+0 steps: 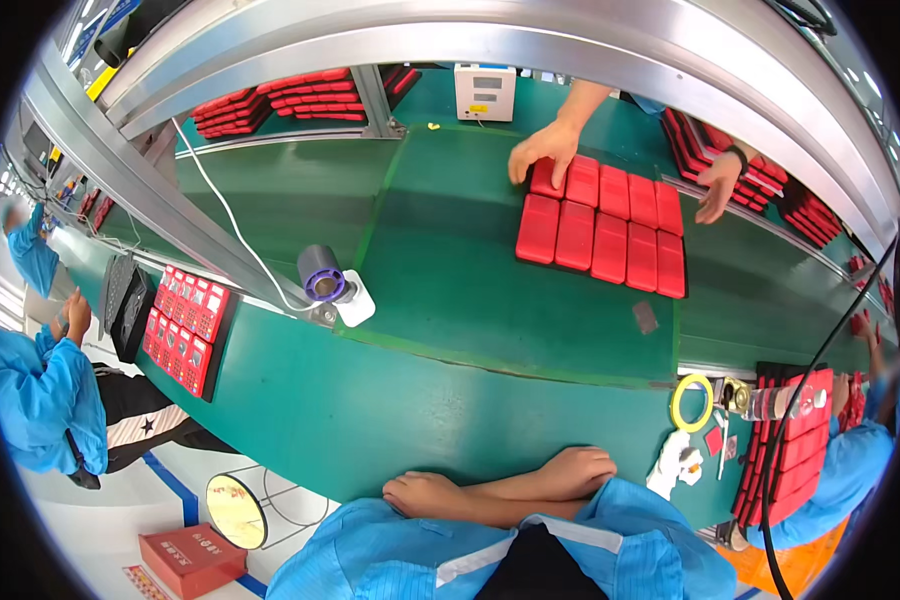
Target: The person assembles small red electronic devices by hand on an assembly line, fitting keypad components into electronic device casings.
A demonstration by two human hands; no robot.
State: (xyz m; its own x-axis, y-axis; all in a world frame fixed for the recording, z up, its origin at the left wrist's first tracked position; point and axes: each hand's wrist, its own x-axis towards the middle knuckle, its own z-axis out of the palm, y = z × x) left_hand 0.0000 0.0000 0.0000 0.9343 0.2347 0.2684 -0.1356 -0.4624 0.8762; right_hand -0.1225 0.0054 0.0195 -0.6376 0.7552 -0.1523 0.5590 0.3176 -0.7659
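My forearms lie crossed at the near edge of the green table. My left hand (578, 472) rests to the right, fingers curled in, with nothing visible in it. To the left is my right hand (422, 494), also curled and apparently holding nothing. Across the table, a co-worker's hand (548, 155) touches the corner of a block of red cases (595, 215), set in two rows on a dark tray. That person's other hand (718, 185), with a dark wristband, hovers open to the right of the block. My hands are well apart from it.
A purple-grey cylindrical device (322, 273) on a white stand is left of centre. On the right lie a yellow tape roll (691, 402), a white glove (674, 466) and stacked red cases (800, 450). Another red tray (185, 330) sits left. Metal frame bars (450, 60) cross above.
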